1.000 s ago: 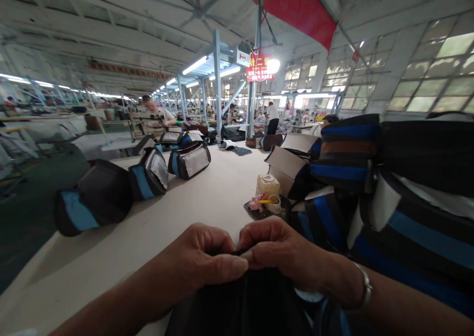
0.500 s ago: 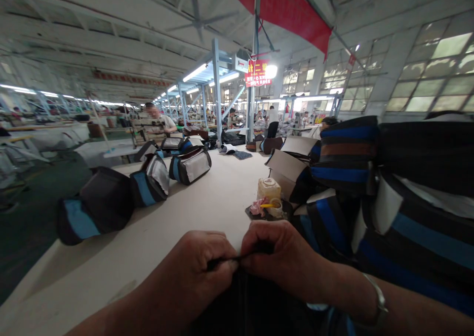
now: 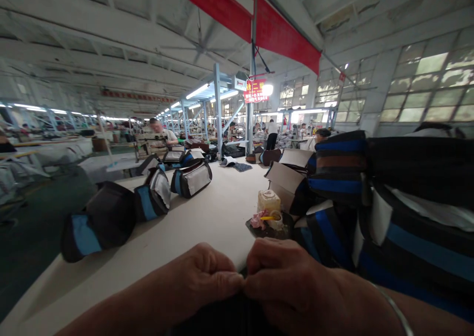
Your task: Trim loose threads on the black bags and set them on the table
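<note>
At the near edge of the table, my left hand and my right hand meet, thumbs almost touching. Both are closed in a pinch on the edge of a piece of black fabric, which hangs below them in shadow. Its full shape is hidden by my hands and the bottom of the view. Just beyond my right hand, a dark board bears a yellowish glue-stained container, a small round pot with a yellow stick, and a crumpled pink cloth.
A white table stretches ahead. Black bags with blue panels, such as this bag, stand along its left side. More bags are piled high on the right, close to my right arm. A person sits at a machine farther off.
The camera view has tilted up slightly, so the table and bags sit lower in the picture. Both hands are lower in view and closer together, still pinching the black fabric.
</note>
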### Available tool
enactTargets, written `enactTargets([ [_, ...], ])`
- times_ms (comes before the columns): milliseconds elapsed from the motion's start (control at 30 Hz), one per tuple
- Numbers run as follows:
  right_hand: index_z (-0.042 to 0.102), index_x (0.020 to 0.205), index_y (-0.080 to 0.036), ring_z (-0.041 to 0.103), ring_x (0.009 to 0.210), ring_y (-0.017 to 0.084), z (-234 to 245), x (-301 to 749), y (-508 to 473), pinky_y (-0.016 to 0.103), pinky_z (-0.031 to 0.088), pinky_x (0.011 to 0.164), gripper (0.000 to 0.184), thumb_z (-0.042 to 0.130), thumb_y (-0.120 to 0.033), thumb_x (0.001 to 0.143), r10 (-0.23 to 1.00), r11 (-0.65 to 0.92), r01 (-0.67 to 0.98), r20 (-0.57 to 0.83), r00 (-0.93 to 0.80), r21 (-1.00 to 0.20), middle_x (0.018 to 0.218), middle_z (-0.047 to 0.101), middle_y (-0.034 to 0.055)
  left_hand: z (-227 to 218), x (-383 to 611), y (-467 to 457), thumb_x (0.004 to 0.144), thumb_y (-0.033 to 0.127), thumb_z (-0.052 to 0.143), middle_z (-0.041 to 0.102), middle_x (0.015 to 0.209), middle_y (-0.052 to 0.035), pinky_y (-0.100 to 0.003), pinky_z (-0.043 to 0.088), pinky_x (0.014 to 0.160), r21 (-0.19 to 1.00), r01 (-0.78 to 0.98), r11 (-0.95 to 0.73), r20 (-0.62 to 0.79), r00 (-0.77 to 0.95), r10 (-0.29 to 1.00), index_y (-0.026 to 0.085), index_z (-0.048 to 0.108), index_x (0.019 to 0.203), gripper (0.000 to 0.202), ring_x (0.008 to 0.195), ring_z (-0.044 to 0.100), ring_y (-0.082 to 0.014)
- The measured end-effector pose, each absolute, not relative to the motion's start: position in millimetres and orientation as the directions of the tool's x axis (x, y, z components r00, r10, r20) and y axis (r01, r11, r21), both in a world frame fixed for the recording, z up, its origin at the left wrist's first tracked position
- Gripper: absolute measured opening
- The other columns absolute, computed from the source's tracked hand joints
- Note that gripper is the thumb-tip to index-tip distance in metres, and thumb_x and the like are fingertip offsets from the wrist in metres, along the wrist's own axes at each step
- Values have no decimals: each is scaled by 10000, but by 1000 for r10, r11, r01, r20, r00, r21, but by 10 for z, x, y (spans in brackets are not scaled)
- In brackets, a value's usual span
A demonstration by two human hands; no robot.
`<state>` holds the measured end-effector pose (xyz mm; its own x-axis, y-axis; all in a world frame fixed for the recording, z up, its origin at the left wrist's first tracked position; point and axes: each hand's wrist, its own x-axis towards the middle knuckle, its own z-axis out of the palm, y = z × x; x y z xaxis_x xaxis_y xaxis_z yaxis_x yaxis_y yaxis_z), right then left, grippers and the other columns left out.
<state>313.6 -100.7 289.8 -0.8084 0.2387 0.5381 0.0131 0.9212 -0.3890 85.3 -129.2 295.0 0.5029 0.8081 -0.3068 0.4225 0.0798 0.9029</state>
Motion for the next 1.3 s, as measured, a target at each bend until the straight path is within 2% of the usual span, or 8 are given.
enactTargets([
  [100, 644, 835, -137, 546, 746, 125, 2924, 3141, -1037, 243, 437, 683, 123, 546, -179, 898, 400, 768, -45, 534, -745, -639, 823, 589, 52, 3041, 867, -1369, 909, 595, 569, 291, 632, 60, -261, 190, 505, 874, 481, -72, -220, 523, 823, 184, 452, 682, 484, 592, 226, -115],
  [233, 680, 851, -122, 492, 713, 113, 3068, 3165, -958, 232, 412, 650, 317, 555, -392, 960, 599, 464, 68, 256, -758, -884, 756, 579, 15, 3226, 905, -1489, 983, 518, 489, 418, 694, 50, -228, 314, 591, 713, 624, -319, -73, 519, 852, 192, 489, 716, 421, 659, 395, -120],
  [333, 697, 863, -97, 472, 697, 99, 3218, 3188, -858, 224, 400, 646, 292, 659, -385, 898, 452, 448, 104, 124, -884, -888, 737, 563, -5, 3312, 937, -1542, 988, 447, 508, 499, 705, 47, -215, 338, 594, 604, 642, -473, 58, 556, 829, 198, 499, 706, 376, 659, 482, -113],
  [467, 713, 805, -92, 497, 725, 105, 3370, 3217, -826, 226, 414, 680, 265, 656, -332, 901, 352, 556, 99, 127, -927, -826, 739, 574, 5, 3387, 949, -1550, 986, 351, 532, 554, 719, 48, -209, 354, 601, 517, 640, -569, 101, 614, 783, 211, 534, 728, 294, 647, 526, -104],
  [700, 631, 676, -124, 481, 632, 85, 3462, 3094, -800, 184, 372, 563, 95, 612, -97, 765, 527, 696, 196, 305, -793, -691, 671, 545, -24, 3516, 866, -1239, 1011, 335, 497, 528, 715, 43, -214, 354, 634, 473, 635, -611, 191, 603, 774, 204, 515, 732, 308, 672, 514, -118],
  [900, 634, 648, -124, 488, 615, 88, 3238, 2785, -766, 200, 364, 572, 135, 587, -196, 752, 626, 691, 360, 270, -732, -626, 669, 601, -2, 3065, 561, -1032, 1012, 519, 408, 426, 750, 29, -237, 338, 638, 663, 574, -481, 93, 573, 814, 190, 458, 734, 433, 699, 402, -141],
  [1133, 664, 619, -136, 434, 524, 108, 2472, 2357, -862, 222, 306, 472, 192, 611, -303, 698, 556, 730, 446, 69, -828, -517, 642, 608, 46, 2430, 409, -1252, 897, 627, 581, 598, 955, -45, -297, 425, 803, 952, 299, -67, -135, 605, 784, 162, 631, 978, 475, 925, 515, -237],
  [1300, 696, 789, -126, 533, 637, 112, 2383, 2511, -826, 205, 402, 563, 195, 642, -313, 777, 440, 651, 182, 171, -881, -737, 762, 610, 30, 2264, 476, -1341, 839, 590, 688, 539, 849, -18, -263, 381, 696, 989, 128, 68, -129, 562, 817, 139, 624, 919, 463, 800, 472, -179],
])
